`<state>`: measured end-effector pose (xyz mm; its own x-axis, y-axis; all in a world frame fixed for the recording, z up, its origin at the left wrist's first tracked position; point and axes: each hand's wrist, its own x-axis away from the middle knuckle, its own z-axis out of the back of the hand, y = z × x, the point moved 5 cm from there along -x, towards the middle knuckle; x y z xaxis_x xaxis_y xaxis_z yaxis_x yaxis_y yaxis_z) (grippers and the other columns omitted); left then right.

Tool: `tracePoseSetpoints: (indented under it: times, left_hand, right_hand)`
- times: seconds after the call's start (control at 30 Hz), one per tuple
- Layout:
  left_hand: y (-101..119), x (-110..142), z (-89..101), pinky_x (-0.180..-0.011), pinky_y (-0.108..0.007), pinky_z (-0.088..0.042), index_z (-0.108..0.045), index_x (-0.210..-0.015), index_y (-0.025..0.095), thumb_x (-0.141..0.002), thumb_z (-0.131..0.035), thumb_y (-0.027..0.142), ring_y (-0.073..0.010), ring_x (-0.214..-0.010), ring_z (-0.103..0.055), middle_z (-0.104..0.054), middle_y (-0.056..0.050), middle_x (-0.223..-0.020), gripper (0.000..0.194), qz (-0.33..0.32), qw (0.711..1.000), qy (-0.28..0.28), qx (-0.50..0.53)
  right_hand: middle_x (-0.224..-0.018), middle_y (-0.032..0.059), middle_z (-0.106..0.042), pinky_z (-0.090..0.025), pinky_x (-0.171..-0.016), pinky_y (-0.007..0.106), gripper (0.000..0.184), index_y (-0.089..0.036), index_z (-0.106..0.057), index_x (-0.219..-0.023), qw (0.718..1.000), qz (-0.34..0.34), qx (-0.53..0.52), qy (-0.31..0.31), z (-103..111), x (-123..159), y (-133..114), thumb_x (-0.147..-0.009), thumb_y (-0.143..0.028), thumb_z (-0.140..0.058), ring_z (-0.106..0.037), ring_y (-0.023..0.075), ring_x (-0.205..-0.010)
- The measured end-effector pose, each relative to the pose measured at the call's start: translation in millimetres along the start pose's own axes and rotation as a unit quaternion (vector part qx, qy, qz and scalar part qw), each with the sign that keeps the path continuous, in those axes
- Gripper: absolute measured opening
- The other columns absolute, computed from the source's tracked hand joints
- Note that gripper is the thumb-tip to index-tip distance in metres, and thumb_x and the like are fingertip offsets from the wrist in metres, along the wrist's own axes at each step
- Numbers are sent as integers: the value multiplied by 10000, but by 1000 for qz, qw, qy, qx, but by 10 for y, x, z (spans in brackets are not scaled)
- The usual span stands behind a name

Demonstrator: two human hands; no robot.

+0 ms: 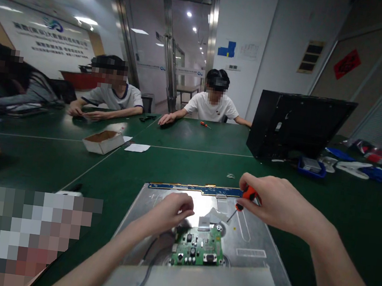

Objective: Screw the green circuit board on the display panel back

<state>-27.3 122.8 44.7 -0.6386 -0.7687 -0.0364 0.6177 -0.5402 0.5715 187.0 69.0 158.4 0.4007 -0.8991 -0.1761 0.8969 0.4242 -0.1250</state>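
We have two hands over the metal back of a display panel [250, 252], which lies flat on the green bench [191, 138] in front of us. Our right hand [277, 202] holds an orange-and-black screwdriver [249, 193] between thumb and fingers, its shaft slanting down to the left, with the tip near the upper right corner of the green circuit board [197, 248]. We cannot tell whether that tip touches the panel. Our left hand [176, 206] has its fingers curled in narrowly, near the upper left corner of the board; whether they pinch anything is hidden from us. A grey cable [147, 274] runs beside the board toward the near edge, and a blue circuit strip [185, 188] lines the panel's far edge.

Beyond the panel to the left, we see an open white cardboard box [102, 146]. Its inside looks brown, and we cannot make out what it contains. White paper [137, 148] lies just beside it. To the right, a small blue tray [313, 174] holds a grey block-like item [310, 164]; it sits by the foot of a large black housing [304, 129]. Blue-and-white gloves [358, 169] lie near the tray.
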Motion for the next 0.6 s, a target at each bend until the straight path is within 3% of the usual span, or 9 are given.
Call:
tracePoseSetpoints:
  times: [0.13,0.27,0.43,0.6]
  left_hand:
    - [362,194,-112,-636,-257,-376,-602,-790,170,-887,-521,194,-164,-694,-534,-619,-21,-768,128,-59,997,32,30]
    - [624,287,-370,-620,-240,-368,-591,-816,172,-834,-554,77,-151,-683,-552,-633,-6,-776,103,-87,996,30,22]
    - [757,282,-633,-643,-237,-376,-596,-843,172,-817,-516,-10,-163,-744,-565,-645,-18,-841,201,-86,996,4,-26]
    - [796,271,-778,-719,-273,-403,-587,-860,179,-855,-535,30,-188,-818,-560,-638,-31,-895,157,-98,992,-7,-83]
  right_hand:
    - [-697,-25,-621,-355,-501,246,175,-234,-538,-943,996,3,-79,28,-100,56,96,-840,-357,-608,-549,141,-569]
    - [-723,-20,-586,-372,-483,238,197,-225,-510,-874,975,-50,-200,87,-285,106,305,-862,-412,-574,-512,122,-542]
    - [-737,-9,-551,-402,-498,248,248,-214,-523,-808,926,-145,-300,179,-659,215,592,-842,-453,-582,-502,126,-557]
    - [-686,-14,-540,-389,-460,249,293,-212,-512,-798,913,-168,-315,197,-904,287,672,-837,-497,-570,-492,129,-513]
